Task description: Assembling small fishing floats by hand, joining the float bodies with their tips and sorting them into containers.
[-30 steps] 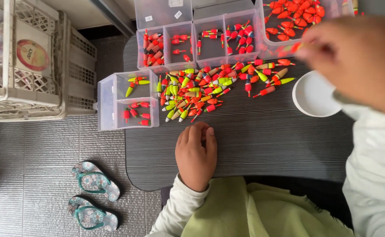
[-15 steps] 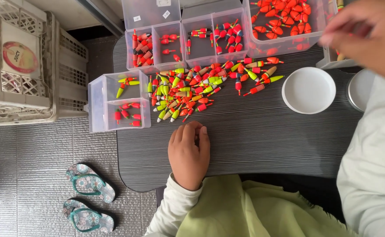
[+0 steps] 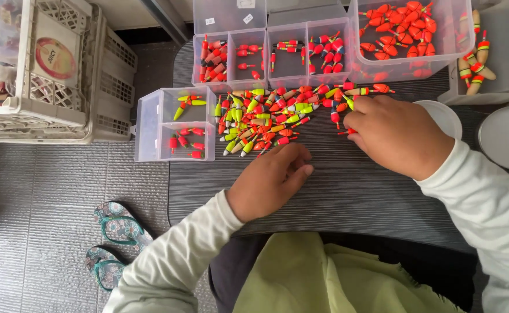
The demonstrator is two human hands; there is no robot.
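While the left hand (image 3: 272,177) lies palm down on the dark ribbed surface (image 3: 347,191), its fingers loosely curled and holding nothing, its fingertips sit just near of the pile of small fishing floats (image 3: 277,116). To the right, the right hand (image 3: 390,133) reaches into the right edge of that pile, its fingers bent down and pinching at a red float (image 3: 347,132) against the surface; whether the float is fully gripped cannot be told. The pile spreads across the middle of the surface in red, orange and yellow-green. Left of it stands a small clear two-cell box (image 3: 176,124) with a few yellow-green floats in the far cell and red ones in the near cell. Beyond the pile, a row of clear compartments (image 3: 277,52) holds sorted red floats, and a larger clear bin (image 3: 411,37) at far right is full of orange ones. A white round lid (image 3: 443,116) peeks out beside the right hand, with another (image 3: 506,136) farther right. On the floor at left lie patterned flip-flops (image 3: 115,243) and white plastic crates (image 3: 63,75).
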